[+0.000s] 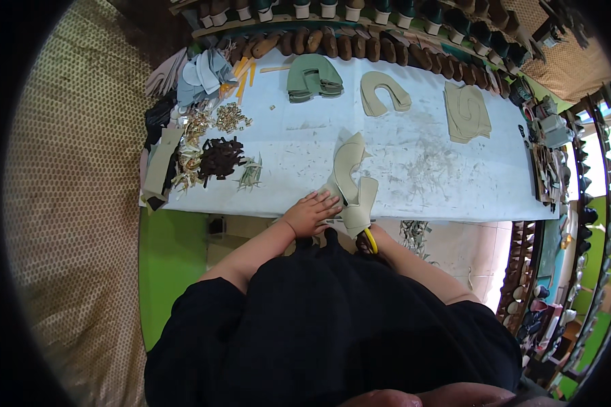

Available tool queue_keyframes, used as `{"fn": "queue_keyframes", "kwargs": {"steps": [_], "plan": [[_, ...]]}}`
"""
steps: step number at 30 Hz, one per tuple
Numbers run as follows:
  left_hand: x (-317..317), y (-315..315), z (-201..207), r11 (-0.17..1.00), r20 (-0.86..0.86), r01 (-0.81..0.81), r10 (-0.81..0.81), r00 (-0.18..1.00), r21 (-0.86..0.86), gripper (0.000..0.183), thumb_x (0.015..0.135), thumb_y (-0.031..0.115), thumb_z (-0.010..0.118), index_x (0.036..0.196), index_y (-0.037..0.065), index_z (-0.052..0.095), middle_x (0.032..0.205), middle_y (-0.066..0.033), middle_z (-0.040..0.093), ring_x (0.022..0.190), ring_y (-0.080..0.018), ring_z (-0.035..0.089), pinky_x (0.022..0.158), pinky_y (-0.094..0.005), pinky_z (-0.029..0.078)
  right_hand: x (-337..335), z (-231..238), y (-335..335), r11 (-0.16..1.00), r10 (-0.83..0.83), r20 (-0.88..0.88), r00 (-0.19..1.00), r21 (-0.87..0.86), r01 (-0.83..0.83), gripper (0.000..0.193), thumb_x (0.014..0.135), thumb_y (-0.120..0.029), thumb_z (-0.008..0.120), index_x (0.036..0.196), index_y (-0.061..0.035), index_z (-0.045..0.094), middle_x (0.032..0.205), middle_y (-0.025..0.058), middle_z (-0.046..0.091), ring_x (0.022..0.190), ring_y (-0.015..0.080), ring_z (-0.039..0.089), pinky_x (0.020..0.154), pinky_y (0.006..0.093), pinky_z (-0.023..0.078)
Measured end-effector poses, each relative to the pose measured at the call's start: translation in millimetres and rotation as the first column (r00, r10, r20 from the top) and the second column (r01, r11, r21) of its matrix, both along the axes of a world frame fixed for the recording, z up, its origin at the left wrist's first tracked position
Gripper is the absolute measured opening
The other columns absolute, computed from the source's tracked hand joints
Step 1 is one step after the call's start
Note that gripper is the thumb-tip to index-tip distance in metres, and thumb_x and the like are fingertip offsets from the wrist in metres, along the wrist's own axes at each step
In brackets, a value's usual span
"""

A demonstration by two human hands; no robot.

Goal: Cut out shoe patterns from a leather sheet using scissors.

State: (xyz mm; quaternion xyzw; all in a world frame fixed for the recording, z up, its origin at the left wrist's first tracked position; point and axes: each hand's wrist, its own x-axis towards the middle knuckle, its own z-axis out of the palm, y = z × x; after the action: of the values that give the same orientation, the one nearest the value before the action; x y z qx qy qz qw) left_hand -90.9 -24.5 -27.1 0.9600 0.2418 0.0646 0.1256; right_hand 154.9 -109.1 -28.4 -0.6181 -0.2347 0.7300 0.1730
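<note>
My right hand (368,241), partly hidden, is at the table's front edge, closed on scissors with yellow handles (371,239). Over the blades lies a curved, U-shaped piece of beige-green sheet material (348,163), with a drawn line along its edge. Its lower end hangs at the table edge, so the blades are mostly covered. To the left of this piece, my left hand (312,213) lies flat with its fingers stretched out, their tips close to the piece's edge. Whether they touch it I cannot tell.
On the white-covered table (285,156) lie stacks of green pieces (314,78), U-shaped beige pieces (385,93) and marked beige sheets (467,113). Dark brown bits (220,158), gold-coloured parts (231,118) and green offcuts (250,173) sit left. Wooden shoe lasts (346,47) line the back.
</note>
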Motion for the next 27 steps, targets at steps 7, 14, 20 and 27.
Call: {"fn": "queue_keyframes", "kwargs": {"steps": [7,14,20,27], "plan": [[-1,2,0,1.000,-0.017,0.003,-0.003,1.000,0.006,0.066,0.082,0.037,0.068,0.143,0.024,0.045,0.152,-0.0014,0.038,0.141,-0.0260,0.034,0.114,-0.0457,0.027,0,5,5,0.994,-0.106,-0.042,0.993,-0.027,0.105,0.038,0.094,-0.032,0.059,0.071,-0.0025,0.056,0.059,0.0102,0.053,0.049,0.0197,0.047,0.045,0.0395,0.034],[0,1,0,0.999,0.002,-0.009,0.009,1.000,-0.038,0.067,0.082,0.033,0.068,0.143,0.025,0.043,0.153,-0.0009,0.037,0.142,-0.0256,0.033,0.116,-0.0461,0.025,-4,15,12,0.922,0.256,0.005,0.967,0.298,-0.246,0.043,0.096,-0.025,0.053,0.135,-0.0101,0.053,0.109,0.0126,0.069,0.090,0.0203,0.067,0.076,0.0314,0.052],[-3,0,-2,0.999,0.019,-0.014,0.015,1.000,-0.051,0.066,0.081,0.031,0.068,0.142,0.024,0.045,0.153,-0.0005,0.037,0.142,-0.0256,0.034,0.115,-0.0464,0.026,-6,16,21,0.944,0.277,0.084,0.957,0.160,-0.288,0.042,0.097,-0.030,0.051,0.135,-0.0122,0.054,0.106,0.0109,0.069,0.086,0.0166,0.066,0.073,0.0288,0.051],[-5,1,-5,0.999,0.013,-0.001,0.001,1.000,-0.032,0.064,0.080,0.031,0.068,0.141,0.022,0.047,0.152,-0.0010,0.038,0.142,-0.0259,0.033,0.115,-0.0471,0.025,-20,43,31,0.996,-0.074,-0.029,0.997,0.050,0.075,0.032,0.097,-0.032,0.052,0.104,-0.0045,0.066,0.072,0.0046,0.063,0.057,0.0116,0.058,0.047,0.0289,0.042]]}}
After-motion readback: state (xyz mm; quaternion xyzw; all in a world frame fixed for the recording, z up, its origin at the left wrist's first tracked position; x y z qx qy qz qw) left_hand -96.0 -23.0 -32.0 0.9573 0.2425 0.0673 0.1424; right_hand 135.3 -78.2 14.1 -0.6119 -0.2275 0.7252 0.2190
